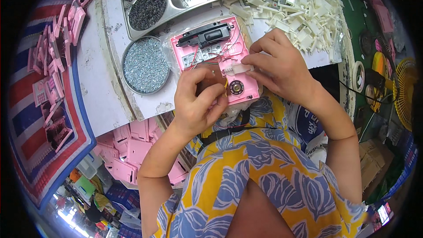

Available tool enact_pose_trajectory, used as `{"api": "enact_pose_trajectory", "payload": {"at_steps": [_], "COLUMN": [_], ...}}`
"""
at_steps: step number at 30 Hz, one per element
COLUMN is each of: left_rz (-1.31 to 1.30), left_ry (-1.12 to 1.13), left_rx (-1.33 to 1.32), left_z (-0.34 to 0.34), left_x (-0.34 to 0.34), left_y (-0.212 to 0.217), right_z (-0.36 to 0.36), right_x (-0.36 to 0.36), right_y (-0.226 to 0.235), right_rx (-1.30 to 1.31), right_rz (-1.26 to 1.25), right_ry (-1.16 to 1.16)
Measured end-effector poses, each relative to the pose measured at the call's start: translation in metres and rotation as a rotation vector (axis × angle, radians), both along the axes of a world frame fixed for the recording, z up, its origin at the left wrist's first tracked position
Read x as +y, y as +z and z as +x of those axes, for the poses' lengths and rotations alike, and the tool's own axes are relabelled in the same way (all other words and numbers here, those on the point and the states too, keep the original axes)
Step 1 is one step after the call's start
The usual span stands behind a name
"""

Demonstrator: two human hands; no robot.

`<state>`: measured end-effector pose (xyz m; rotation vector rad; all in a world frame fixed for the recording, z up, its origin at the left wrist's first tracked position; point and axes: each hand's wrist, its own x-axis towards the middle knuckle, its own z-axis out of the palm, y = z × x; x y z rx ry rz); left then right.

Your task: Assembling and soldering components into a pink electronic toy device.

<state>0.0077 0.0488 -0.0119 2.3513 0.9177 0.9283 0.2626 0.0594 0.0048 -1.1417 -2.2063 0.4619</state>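
Observation:
A pink plastic housing (240,46) lies open at the table's front edge. A black mechanism (206,36) sits along its far side, with thin red and dark wires beside it. Nearer me in the housing is a small round speaker (236,87). My right hand (282,68) pinches a whitish translucent plastic part (241,68) over the housing's right side; a small spring shows at its left end. My left hand (198,101) is closed at the near left of the housing, thumb and fingers pressed together. What those fingers hold, if anything, is hidden.
A round tin of small silvery screws (146,65) stands left of the housing. Behind it, a steel tray (176,6) holds dark springs. White plastic parts (304,13) are heaped at the far right. Pink housings lie on striped cloth (26,92) and in a pile (139,145) below the table edge.

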Motion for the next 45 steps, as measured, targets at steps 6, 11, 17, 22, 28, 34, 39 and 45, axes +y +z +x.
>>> {"api": "enact_pose_trajectory", "payload": {"at_steps": [6, 11, 17, 22, 28, 34, 39, 45], "left_rz": [-0.075, -0.024, -0.022, -0.05, -0.062, -0.079, -0.226, -0.618], "left_ry": [0.008, -0.083, -0.129, -0.138, -0.135, -0.162, 0.039, -0.041], "left_rx": [-0.075, -0.045, 0.212, 0.181, 0.129, 0.148, -0.148, -0.183], "left_z": [0.003, 0.006, 0.007, 0.007, 0.009, 0.007, 0.008, 0.047], "left_x": [-0.002, 0.006, 0.003, 0.006, 0.007, 0.009, 0.028, 0.088], "left_y": [-0.009, -0.01, 0.001, 0.004, 0.004, 0.009, 0.027, 0.062], "right_z": [0.003, -0.004, -0.013, 0.037, 0.052, 0.05, 0.04, 0.004], "right_x": [0.015, 0.009, 0.005, 0.049, 0.121, 0.158, 0.13, 0.054], "right_y": [-0.013, -0.034, -0.001, 0.01, 0.012, 0.012, 0.031, 0.063], "right_rx": [0.138, 0.253, -0.088, -0.052, -0.575, -0.733, -0.376, 0.021], "right_rz": [-0.005, -0.06, -0.106, 0.082, -0.002, -0.047, 0.097, 0.197], "right_ry": [0.137, 0.097, 0.033, -0.223, -0.669, -0.576, -0.484, -0.064]}}
